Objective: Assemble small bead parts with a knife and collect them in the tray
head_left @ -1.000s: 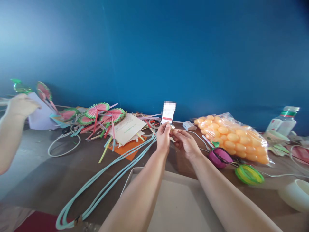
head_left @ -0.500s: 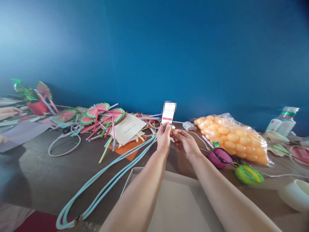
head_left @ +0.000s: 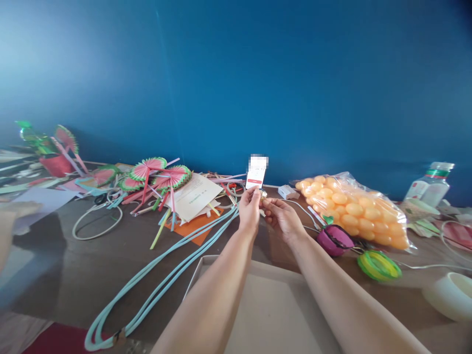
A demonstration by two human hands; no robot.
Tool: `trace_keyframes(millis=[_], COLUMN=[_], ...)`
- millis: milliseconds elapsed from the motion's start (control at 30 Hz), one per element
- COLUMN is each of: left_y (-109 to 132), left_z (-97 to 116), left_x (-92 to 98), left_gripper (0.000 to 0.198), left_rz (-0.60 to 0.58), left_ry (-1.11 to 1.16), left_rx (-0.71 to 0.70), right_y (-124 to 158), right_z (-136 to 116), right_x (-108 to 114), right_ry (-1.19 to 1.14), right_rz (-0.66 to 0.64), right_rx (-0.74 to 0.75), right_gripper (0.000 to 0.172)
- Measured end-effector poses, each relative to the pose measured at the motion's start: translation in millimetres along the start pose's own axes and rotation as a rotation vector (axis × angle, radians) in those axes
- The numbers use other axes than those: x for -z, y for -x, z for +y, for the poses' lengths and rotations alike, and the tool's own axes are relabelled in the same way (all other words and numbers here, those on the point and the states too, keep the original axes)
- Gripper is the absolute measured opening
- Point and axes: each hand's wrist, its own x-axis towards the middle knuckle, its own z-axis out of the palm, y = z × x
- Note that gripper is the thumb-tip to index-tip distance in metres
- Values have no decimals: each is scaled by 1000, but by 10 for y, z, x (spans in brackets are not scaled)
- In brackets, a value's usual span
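My left hand (head_left: 249, 210) and my right hand (head_left: 282, 216) meet at the middle of the table, fingers pinched together. Between their fingertips is a small shiny gold-coloured piece (head_left: 263, 194), too small to make out. Just behind my left thumb a phone (head_left: 255, 174) stands upright, its lit screen partly blurred out; whether my left fingers touch it I cannot tell. Beneath my forearms lies a shallow grey-beige box or tray (head_left: 273, 305).
Light-blue tubing (head_left: 147, 280) loops at left, near watermelon-patterned paper fans (head_left: 173, 177) and papers (head_left: 195, 196). On the right are a bag of orange balls (head_left: 354, 211), a purple pouch (head_left: 334, 241), green rings (head_left: 379, 265) and a tape roll (head_left: 452, 295). Another person's hand (head_left: 14, 216) blurs at far left.
My hands stay nearly in place around the small gold-coloured piece. At far left, the other person's hand and arm have moved in over the pale sheet.
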Motion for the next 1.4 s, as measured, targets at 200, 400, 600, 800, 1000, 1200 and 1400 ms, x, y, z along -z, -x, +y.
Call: trace_keyframes(millis=[200, 400, 600, 800, 1000, 1200, 1400], left_y=[-9, -11, -2, -2, -8, -3, 1], left_z=[-19, -20, -11, -12, -34, -49, -59], left_x=[10, 13, 9, 7, 20, 27, 27], left_gripper=[43, 43, 43, 41, 39, 37, 35], left_rz=[-2, -5, 2, -3, -8, -20, -19], left_ry=[-14, -17, -21, -23, -50, -49, -70], left_rx=[-4, -5, -4, -13, -26, -27, -17], right_y=[3, -1, -11, -3, -5, -11, -10], right_z=[0, 3, 14, 12, 9, 26, 50], right_x=[-2, -3, 15, 13, 16, 20, 9], right_ry=[16, -32, -37, -34, -9, -30, 1], right_rz=[-1, 6, 8, 0, 8, 25, 69], right_rx=[1, -16, -17, -17, -2, -6, 35], right_gripper=[29, 29, 27, 29, 28, 28, 28])
